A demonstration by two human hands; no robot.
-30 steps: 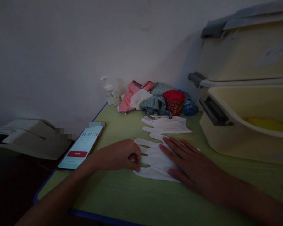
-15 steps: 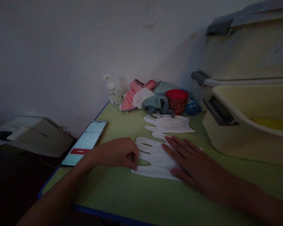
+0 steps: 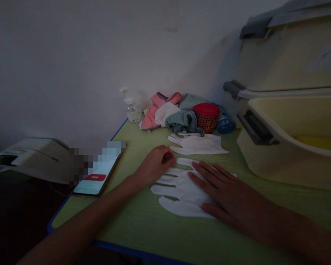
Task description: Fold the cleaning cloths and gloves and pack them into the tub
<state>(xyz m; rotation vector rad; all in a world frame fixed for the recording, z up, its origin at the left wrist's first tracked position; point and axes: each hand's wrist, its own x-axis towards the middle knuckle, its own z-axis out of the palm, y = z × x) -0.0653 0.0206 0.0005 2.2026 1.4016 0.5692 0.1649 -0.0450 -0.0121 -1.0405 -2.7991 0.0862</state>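
A white cloth glove (image 3: 186, 191) lies flat on the green table, its fingers pointing left. My left hand (image 3: 157, 163) is closed in a pinch at the tip of the glove's farthest finger. Spread over the palm and cuff side, my right hand (image 3: 228, 195) rests flat with its fingers apart and hides part of the cloth. Just beyond it, a second white glove (image 3: 202, 144) is laid out the same way, partly under a grey-green cloth (image 3: 182, 120).
A phone (image 3: 96, 178) lies at the table's left edge. Behind are a pump bottle (image 3: 132, 110), a pink cloth (image 3: 153, 110), a red basket-like container (image 3: 207, 117) and a blue item (image 3: 225, 125). A cream bin (image 3: 264, 165) stands on the right.
My left hand has moved from the glove's nearest finger to its farthest one, away from me. The near fingers now lie shifted and spread a little. My right hand stays on the glove.
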